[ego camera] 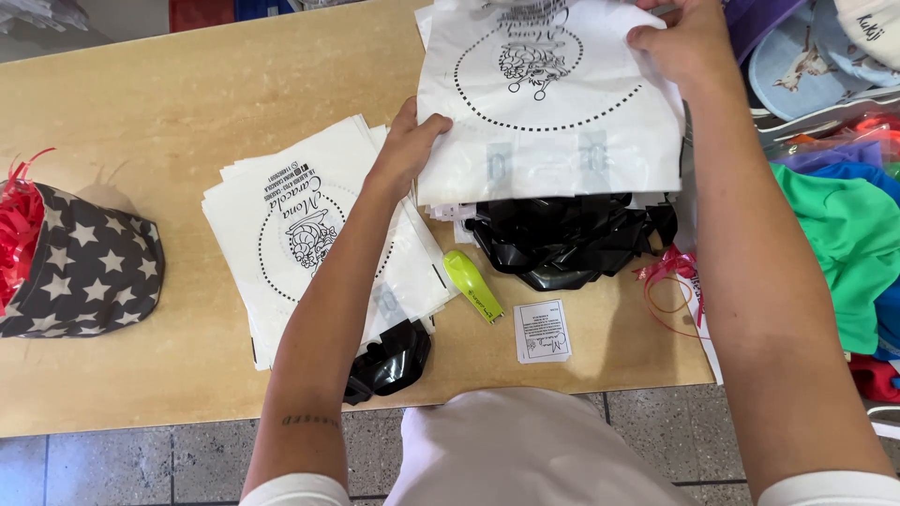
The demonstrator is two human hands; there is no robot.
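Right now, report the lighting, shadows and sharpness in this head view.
Head view: even, soft light; faint shadows under the left hand and the white bag it holds with the right hand; no glare on the wooden table; sharp throughout.

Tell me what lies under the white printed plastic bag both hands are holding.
Under the white printed plastic bag, held by the left hand and right hand, crumpled black plastic bags and edges of more white bags show. Anything farther beneath is covered.

Both hands, left hand [408,141] and right hand [680,42], grip a white printed bag [553,131] above the wooden table [187,103].
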